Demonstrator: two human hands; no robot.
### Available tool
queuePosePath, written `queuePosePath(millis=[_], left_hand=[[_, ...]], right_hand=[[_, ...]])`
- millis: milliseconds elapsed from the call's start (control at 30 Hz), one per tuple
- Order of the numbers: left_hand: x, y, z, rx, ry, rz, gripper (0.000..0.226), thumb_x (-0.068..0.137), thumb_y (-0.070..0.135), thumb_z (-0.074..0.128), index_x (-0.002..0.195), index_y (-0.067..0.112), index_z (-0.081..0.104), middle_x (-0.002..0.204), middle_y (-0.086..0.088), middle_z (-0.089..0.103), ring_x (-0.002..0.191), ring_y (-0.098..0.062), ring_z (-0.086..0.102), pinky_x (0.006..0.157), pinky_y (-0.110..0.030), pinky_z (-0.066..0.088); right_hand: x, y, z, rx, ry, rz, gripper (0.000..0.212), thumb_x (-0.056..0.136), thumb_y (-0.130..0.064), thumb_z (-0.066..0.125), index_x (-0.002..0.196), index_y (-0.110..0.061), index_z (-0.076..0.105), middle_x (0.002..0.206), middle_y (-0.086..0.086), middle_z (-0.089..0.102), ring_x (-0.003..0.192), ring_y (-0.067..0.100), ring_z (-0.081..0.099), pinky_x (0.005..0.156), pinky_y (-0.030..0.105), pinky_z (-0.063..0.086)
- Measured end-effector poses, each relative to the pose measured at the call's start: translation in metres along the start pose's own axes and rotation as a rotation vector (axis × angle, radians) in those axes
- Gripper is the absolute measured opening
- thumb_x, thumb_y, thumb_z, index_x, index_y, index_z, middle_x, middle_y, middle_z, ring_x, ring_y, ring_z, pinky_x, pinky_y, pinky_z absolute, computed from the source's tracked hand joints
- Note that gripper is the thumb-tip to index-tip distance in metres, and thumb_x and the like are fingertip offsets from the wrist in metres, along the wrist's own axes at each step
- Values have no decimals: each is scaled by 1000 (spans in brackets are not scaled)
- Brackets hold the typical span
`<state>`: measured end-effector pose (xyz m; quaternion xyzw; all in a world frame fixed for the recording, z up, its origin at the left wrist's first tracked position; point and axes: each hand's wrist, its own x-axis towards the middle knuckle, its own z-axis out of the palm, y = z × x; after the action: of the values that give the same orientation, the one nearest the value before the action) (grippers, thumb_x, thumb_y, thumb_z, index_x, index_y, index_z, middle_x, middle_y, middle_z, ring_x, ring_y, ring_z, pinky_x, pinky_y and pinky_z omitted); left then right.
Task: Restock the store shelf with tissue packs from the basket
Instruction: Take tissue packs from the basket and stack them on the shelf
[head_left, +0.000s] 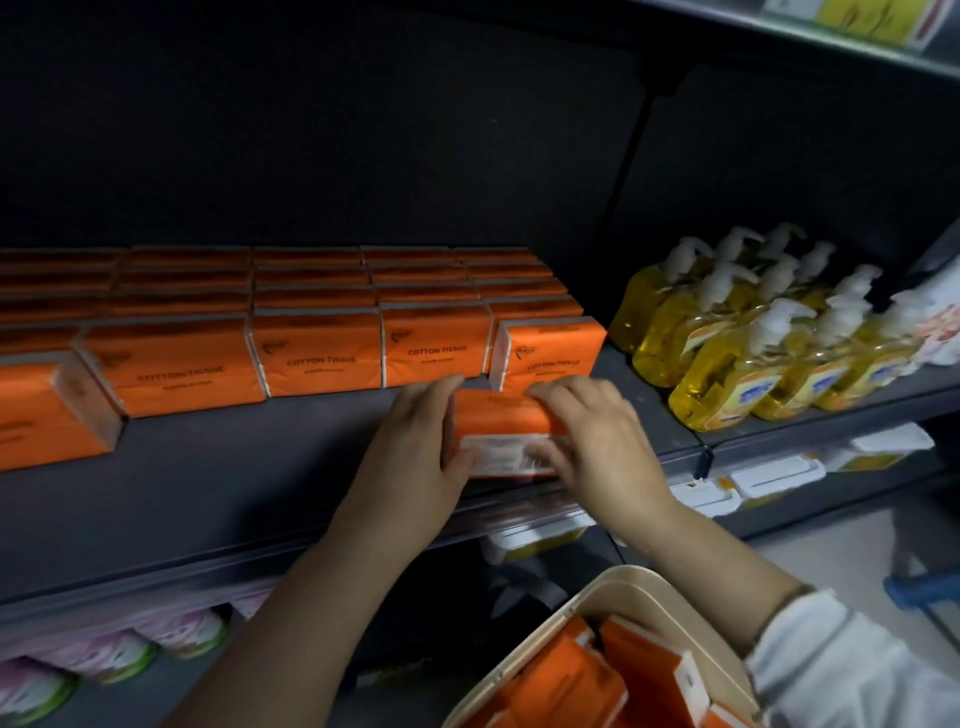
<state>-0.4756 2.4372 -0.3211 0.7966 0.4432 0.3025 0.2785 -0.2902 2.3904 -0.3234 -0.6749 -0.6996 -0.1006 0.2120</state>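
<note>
- While the pack sits at centre frame on the shelf front, left hand and right hand grip its ends, fingers curled.
- Probably light, soft, slick-wrapped; hold the ends.

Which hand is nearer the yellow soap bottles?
Right. The right hand grips the tissue pack at the end facing the yellow soap bottles; the left hand holds its far end.

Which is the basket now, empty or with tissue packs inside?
Not empty: several orange tissue packs show inside the basket, at the bottom right. How many, cannot tell; the frame edge cuts them off.
</note>
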Motion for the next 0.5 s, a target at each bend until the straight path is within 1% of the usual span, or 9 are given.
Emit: queuePosePath(millis=[67,133,200,267,367,433,500], left_hand=[[1,-5,-2,47,18,-18,62,85,24,67,140,23,38,140,4,39,124,-13,43,103,-25,36],[2,-9,-3,83,-8,-11,51,83,24,69,130,20,51,128,1,51,113,-13,51,97,-30,44],[-1,-9,-3,110,-79,5,39,83,25,70,120,22,60,115,5,59,102,-9,55,90,-27,46],[-3,-7,-2,135,-147,21,36,83,29,69,118,27,61,111,10,59,100,-5,53,88,-24,46],[-4,-8,1,178,-205,41,38,84,32,68,120,29,59,112,12,55,102,-4,51,89,-23,45],[-4,-9,2,205,-222,43,38,83,31,68,120,29,59,112,12,54,103,-5,51,90,-26,46],[-5,-10,2,227,-236,43,36,84,28,68,119,29,59,112,11,54,103,-7,52,90,-29,46]], right_hand=[[11,15,-3,-68,-33,46,54,67,-21,80,116,-15,59,107,8,59,94,32,53,79,44,47],[21,32,-7,-146,-34,79,55,64,-14,79,115,-11,60,105,15,57,92,38,53,76,47,48],[29,45,-10,-242,-23,100,52,65,-8,77,114,-9,61,102,18,55,90,41,52,73,47,48],[36,51,-10,-316,-18,121,49,66,-9,76,113,-7,61,98,19,53,89,41,51,71,46,45],[43,53,-5,-385,6,106,42,68,-9,75,107,-7,62,92,16,55,83,39,52,64,42,44],[46,54,0,-403,24,96,38,68,-8,74,105,-8,62,91,15,56,82,38,53,63,41,45],[48,53,2,-386,27,113,38,71,-9,73,106,-8,60,95,15,57,85,37,53,66,42,45]])
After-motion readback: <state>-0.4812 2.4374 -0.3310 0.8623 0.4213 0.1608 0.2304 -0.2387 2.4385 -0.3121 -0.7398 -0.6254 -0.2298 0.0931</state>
